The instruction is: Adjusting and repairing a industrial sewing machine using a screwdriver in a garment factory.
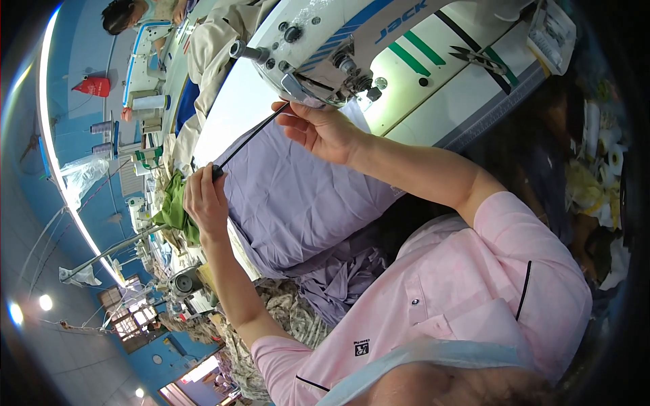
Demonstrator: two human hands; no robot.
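I see lavender fabric [298,196], a black strip [250,137], a white sewing machine [338,40] with blue stripes, and my pink sleeves [514,264].

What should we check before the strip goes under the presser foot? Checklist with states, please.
1. Left hand pinches the near end of the dark strip: ok.
2. Right hand holds the far end by the sewing machine head: ok.
3. Strip taut between the hands: ok.
4. Purple fabric flat beneath: partly, bunched at the near edge.
5. Needle position: cannot tell.
6. Fingers clear of the needle: cannot tell.
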